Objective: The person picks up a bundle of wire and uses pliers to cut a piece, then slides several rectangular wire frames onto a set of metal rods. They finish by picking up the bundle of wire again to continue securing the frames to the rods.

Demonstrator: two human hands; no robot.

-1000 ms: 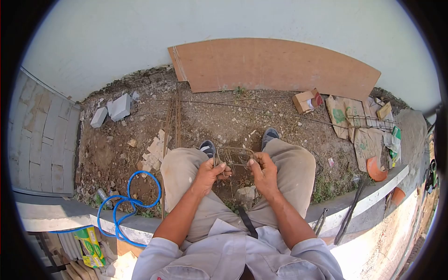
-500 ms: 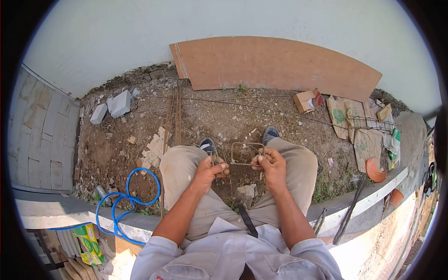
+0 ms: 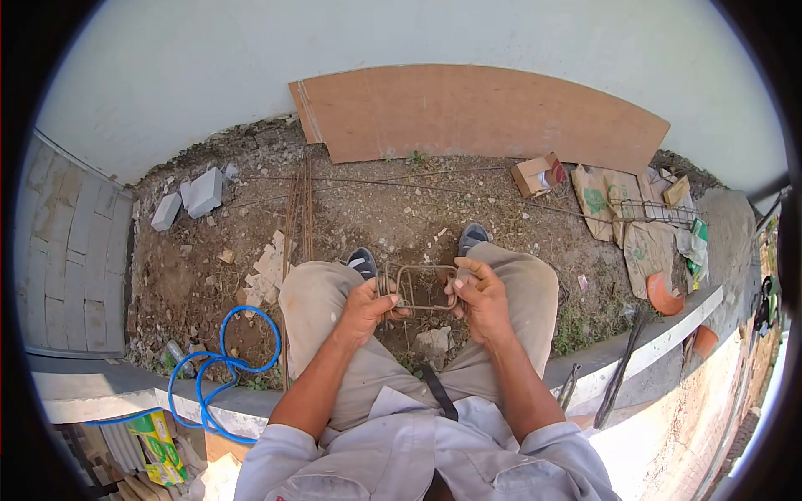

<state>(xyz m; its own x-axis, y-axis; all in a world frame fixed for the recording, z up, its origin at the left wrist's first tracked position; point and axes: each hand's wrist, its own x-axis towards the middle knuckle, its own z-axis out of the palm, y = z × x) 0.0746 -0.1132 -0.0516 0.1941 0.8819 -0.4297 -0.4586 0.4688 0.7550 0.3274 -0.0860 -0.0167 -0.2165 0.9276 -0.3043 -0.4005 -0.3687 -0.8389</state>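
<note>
Between my knees, several bent wire frames [image 3: 428, 307] are held up, roughly rectangular in outline. My left hand [image 3: 368, 307] is closed round the bunch at its left side, thumb pressed on the wires. At the right side of the foremost frame, my right hand [image 3: 478, 294] has its thumb and fingers bent round the wire; the exact contact of the fingertips is hard to see. Both forearms rest near my thighs, and my shoes show beyond the hands.
Beyond my feet lie long rusty rods [image 3: 307, 209] and a plywood sheet [image 3: 484, 113] against the wall. A blue hose [image 3: 274, 338] coils at the left. Grey blocks [image 3: 203, 193], an open carton [image 3: 537, 174], paper sacks [image 3: 647, 255] and a wire cage [image 3: 660, 210] lie around.
The wire frame has moved left and down towards my left hand, and the gap between my hands is slightly wider. The whole view has shifted a little.
</note>
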